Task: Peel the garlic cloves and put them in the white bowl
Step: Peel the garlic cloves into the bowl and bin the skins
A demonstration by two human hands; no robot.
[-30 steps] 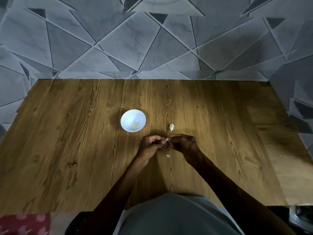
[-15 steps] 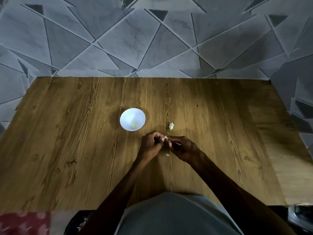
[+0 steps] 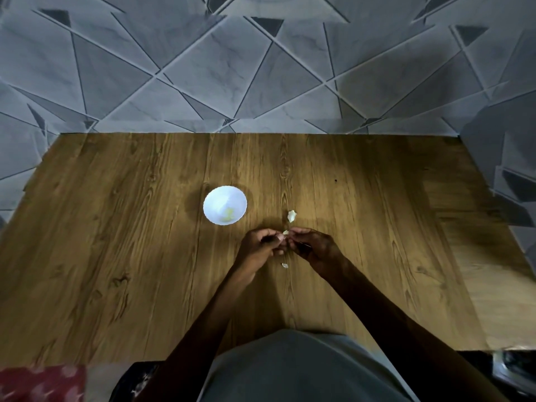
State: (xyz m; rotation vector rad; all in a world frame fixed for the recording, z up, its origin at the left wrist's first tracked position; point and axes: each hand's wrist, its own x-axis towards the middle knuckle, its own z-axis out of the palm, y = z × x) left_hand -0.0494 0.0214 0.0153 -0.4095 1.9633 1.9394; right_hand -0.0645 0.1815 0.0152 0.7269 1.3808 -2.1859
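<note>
Clove in work [image 3: 285, 232]: small and pale, held above the table between both hands, to the right of the white bowl [image 3: 213, 198] and nearer to me. Only its tip shows. My fingers hide the rest, so I cannot tell how much skin remains on it.

My left hand [image 3: 259, 246] has its fingers curled in and pinches the clove from the left. My right hand [image 3: 316, 248] is curled likewise and pinches the same clove from the right, so both sets of fingertips meet on it.

Judged step: stripping skin, with transfer to the bowl not yet done. The bowl holds a little yellowish matter [image 3: 228, 214], probably peeled garlic.

Surroundings: one pale piece [image 3: 291, 216] lies on the wooden table [image 3: 116, 242] just beyond my hands. I cannot tell whether it is an unpeeled clove or shed skin. A smaller pale scrap [image 3: 285, 265] lies on the table on my side of the hands and is likely skin.

Hazards from here:
1. Slip. The clove is small and the pinch shallow, so a hard pull on the skin may shoot it out onto the table.
2. Bruising. Excess nail pressure may gouge the flesh.
3. Contamination. Skin clinging to my fingers may fall into the bowl during transfer.
4. Mix-up. Light is dim, scrap and clove look alike, and the wrong piece may go into the bowl
</note>
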